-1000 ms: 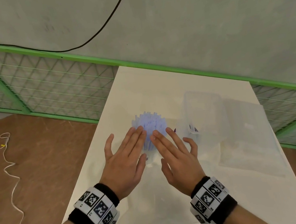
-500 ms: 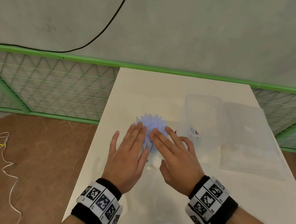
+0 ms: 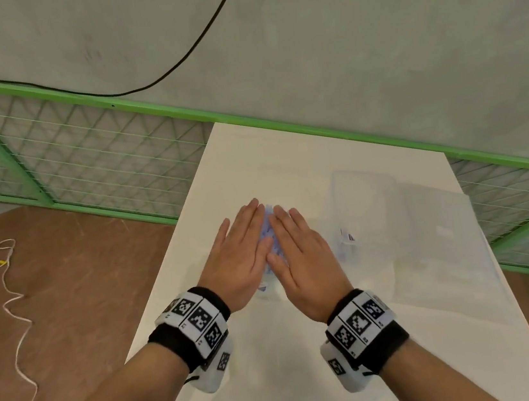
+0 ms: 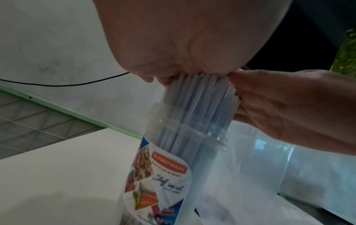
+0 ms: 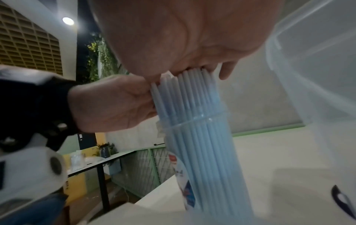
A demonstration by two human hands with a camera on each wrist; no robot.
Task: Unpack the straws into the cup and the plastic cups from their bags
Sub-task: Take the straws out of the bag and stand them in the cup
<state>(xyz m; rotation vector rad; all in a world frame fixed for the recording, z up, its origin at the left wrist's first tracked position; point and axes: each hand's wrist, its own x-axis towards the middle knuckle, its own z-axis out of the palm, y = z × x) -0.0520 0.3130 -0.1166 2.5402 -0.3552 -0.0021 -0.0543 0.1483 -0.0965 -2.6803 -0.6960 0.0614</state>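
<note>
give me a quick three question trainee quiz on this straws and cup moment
1. True or false: the straws already stand inside the clear cup.
2. How does the left hand meet the straws? A) pinches one straw B) flat palm on their tops C) wraps round the cup
3. Fill in: the straw tops stick out ___ the cup's rim.

Key:
1. True.
2. B; the right hand presses flat beside it.
3. above.

left hand [image 3: 240,254] flat, palm down, fingers straight, right hand [image 3: 300,256] likewise, side by side, index fingers nearly touching, forearms extended forward
</note>
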